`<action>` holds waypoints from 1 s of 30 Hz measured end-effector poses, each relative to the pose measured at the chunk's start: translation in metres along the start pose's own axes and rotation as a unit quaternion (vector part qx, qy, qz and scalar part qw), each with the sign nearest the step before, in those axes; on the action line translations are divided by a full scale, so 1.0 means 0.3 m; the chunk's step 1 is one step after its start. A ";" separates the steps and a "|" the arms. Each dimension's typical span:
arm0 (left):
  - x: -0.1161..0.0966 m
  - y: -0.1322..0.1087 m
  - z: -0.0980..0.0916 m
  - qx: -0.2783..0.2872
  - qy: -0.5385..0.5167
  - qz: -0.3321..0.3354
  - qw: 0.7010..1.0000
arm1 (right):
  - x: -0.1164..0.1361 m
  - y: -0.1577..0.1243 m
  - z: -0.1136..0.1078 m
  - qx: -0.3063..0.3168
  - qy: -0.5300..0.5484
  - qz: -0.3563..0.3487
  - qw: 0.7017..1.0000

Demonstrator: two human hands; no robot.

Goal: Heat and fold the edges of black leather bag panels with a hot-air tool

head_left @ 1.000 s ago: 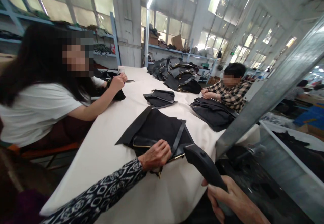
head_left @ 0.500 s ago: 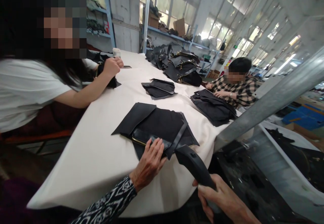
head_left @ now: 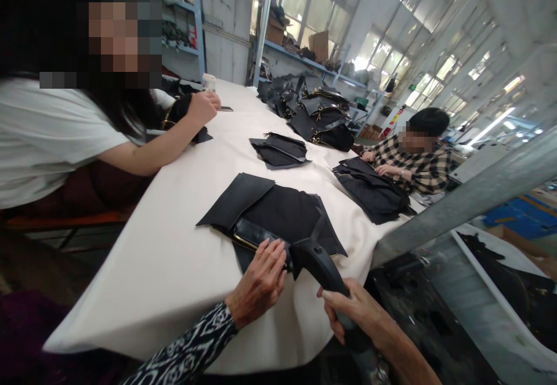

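My left hand (head_left: 260,280) lies with its fingers stretched out flat on a glossy black leather strip edged with a gold zip (head_left: 250,235). That strip is part of a stack of black bag panels (head_left: 282,208) near the table's front edge. My right hand (head_left: 354,309) is wrapped round the handle of a black handheld tool (head_left: 324,266), curved like a heat gun. The tool's head is over the right end of the zipped strip, close to my left fingertips. Whether it touches the material I cannot tell.
Further stacks of black panels (head_left: 281,152) (head_left: 369,191) and a heap of black bags (head_left: 322,112) lie on the white-covered table (head_left: 152,257). One co-worker (head_left: 143,153) sits at left, another (head_left: 422,153) at far right. A slanted metal post (head_left: 470,193) and a pale bin (head_left: 491,292) stand at right.
My right hand has moved the tool left and slightly up, bringing its head over the zipped strip beside my left hand. My left hand stays on the strip. The view has shifted slightly.
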State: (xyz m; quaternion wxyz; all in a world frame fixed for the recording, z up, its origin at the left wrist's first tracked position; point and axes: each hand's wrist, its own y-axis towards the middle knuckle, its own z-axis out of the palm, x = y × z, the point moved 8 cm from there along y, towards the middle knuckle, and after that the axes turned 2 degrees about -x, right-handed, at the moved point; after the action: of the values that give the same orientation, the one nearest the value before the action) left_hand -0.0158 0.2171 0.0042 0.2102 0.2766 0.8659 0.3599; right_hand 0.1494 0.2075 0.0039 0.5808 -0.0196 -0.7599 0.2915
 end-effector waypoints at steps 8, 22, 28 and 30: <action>0.013 -0.013 0.009 0.011 -0.013 -0.011 1.000 | 0.100 -0.059 -0.090 -0.028 -0.015 -0.039 0.999; 0.012 -0.016 0.023 0.017 0.000 0.000 1.000 | -0.015 0.016 -0.018 0.013 -0.001 0.009 1.000; 0.005 -0.007 -0.008 -0.006 -0.024 -0.013 1.000 | 0.059 0.033 -0.036 -0.007 -0.007 -0.023 1.000; 0.030 0.016 -0.054 -0.037 -0.066 -0.016 0.997 | 0.063 0.009 -0.031 -0.005 -0.024 -0.017 1.000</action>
State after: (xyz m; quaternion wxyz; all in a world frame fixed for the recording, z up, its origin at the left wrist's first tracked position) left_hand -0.0301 0.2172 0.0169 0.2827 0.2777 0.8405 0.3695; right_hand 0.1507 0.2207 0.0206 0.5671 -0.0019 -0.7753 0.2781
